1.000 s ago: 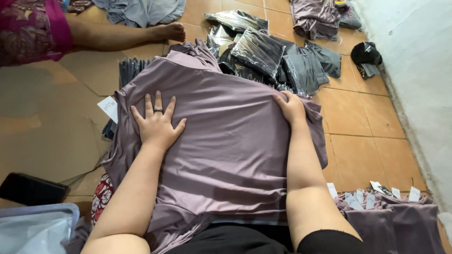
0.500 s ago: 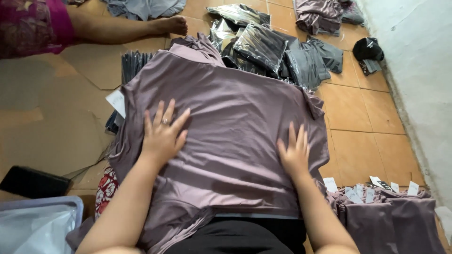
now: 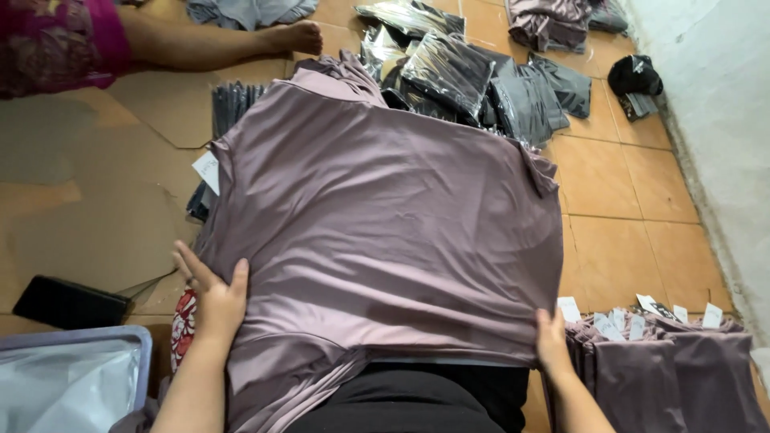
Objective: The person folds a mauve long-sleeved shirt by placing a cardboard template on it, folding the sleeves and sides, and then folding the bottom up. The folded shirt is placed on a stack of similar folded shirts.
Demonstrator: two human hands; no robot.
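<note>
While the mauve garment (image 3: 385, 216) lies spread flat over the person's lap and the floor ahead, both hands sit at its near corners; the left hand (image 3: 210, 297) rests at the lower left edge, its fingers loosely spread with the thumb lying on top of the cloth and the other fingers at or under the hem, so the cloth looks pinched there, though I cannot tell how firmly; the right hand (image 3: 552, 341) is at the lower right corner, fingers together and curled against the hem, touching it, and whether it actually grips the cloth cannot be told; a white tag (image 3: 207, 171) hangs at the garment's left edge, and its far end is bunched into folds near the bagged stock; beyond that end lies a heap of dark folded garments in clear plastic bags (image 3: 473, 80), touching the mauve cloth; to the right, just beside the right hand, a stack of folded mauve garments (image 3: 666, 369) with white tags lies on the orange tiled floor (image 3: 626, 200); on the left, flattened cardboard (image 3: 88, 208) covers the floor, with a black flat object (image 3: 68, 303) on it and a plastic bin (image 3: 72, 377) at the near corner; another person's bare leg (image 3: 216, 44) stretches across the top left, well apart from the hands.
</note>
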